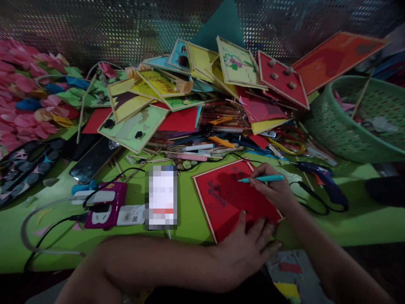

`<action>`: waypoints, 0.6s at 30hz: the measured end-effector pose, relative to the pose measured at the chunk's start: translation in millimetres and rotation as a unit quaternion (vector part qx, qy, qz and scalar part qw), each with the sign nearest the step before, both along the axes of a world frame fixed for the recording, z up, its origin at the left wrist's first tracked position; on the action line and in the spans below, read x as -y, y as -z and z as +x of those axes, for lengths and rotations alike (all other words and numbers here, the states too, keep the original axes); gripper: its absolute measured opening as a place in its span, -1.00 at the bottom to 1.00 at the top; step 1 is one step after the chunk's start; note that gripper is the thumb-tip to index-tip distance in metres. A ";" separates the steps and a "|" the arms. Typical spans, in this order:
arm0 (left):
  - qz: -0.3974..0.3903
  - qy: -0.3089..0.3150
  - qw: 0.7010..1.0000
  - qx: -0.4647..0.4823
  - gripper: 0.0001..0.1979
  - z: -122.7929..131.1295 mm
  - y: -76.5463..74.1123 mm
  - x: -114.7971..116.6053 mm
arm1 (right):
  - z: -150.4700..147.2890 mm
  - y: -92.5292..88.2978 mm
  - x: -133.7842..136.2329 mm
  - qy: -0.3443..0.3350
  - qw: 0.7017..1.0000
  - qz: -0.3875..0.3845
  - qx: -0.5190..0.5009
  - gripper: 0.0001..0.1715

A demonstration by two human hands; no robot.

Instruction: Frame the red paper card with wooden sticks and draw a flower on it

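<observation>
A red card [253,211] edged with thin wooden sticks lies tilted on the green table in front of me. Dark flower outlines [217,194] are drawn on its left half, with more small marks near the top. My right hand [272,188] grips a turquoise felt-tip pen [268,178], its tip at the card beside those upper marks. Across the card's lower edge rests my left hand [248,245], fingers spread and flat, holding nothing. My left forearm crosses in front of my body.
Behind the card, framed coloured cards [237,67] are heaped over pens and sticks. A green basket [329,114] and a glue gun [329,181] are to the right. Leftward lie a lit phone [161,196], a purple power strip [122,207] with cables, and pink paper petals [25,93].
</observation>
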State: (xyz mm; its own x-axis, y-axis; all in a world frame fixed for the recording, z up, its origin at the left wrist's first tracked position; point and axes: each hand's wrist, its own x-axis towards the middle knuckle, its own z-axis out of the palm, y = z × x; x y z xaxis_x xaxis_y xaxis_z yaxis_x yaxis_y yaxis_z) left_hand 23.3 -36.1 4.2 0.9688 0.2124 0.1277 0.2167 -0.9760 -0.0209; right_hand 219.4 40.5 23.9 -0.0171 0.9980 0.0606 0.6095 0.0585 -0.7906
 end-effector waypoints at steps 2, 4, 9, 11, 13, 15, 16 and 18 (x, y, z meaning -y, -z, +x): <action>0.002 0.001 1.000 -0.007 -0.46 -0.4 -2.0 -0.6 | 0.3 0.3 0.0 -0.001 1.000 -0.001 -0.012 -0.88; 0.006 0.004 1.000 -0.024 -0.45 -0.9 -5.2 -1.7 | 0.6 0.2 0.2 0.000 1.000 -0.005 -0.023 -0.88; 0.011 0.009 0.999 -0.035 -0.45 -0.7 -8.9 -3.3 | 0.4 -3.3 1.6 0.012 1.000 -0.020 -0.019 -0.85; 0.010 0.007 0.999 -0.030 -0.45 -0.1 -6.9 -3.0 | -0.3 -5.8 2.0 0.018 0.999 -0.024 -0.022 -0.84; 0.006 0.007 1.000 -0.022 -0.46 0.5 -4.2 -2.4 | -0.9 -8.3 2.1 0.021 0.999 -0.026 -0.029 -0.84; 0.004 0.006 1.000 -0.012 -0.47 0.9 -2.1 -1.9 | -1.1 -10.3 2.0 0.024 0.999 -0.026 -0.031 -0.83; 0.006 0.005 1.000 -0.008 -0.47 0.9 -1.5 -1.7 | -0.9 -11.1 1.9 0.026 0.999 -0.025 -0.029 -0.83; 0.011 0.003 1.000 -0.005 -0.47 0.7 -1.1 -1.5 | 0.1 -11.9 1.8 0.028 0.999 -0.024 -0.023 -0.84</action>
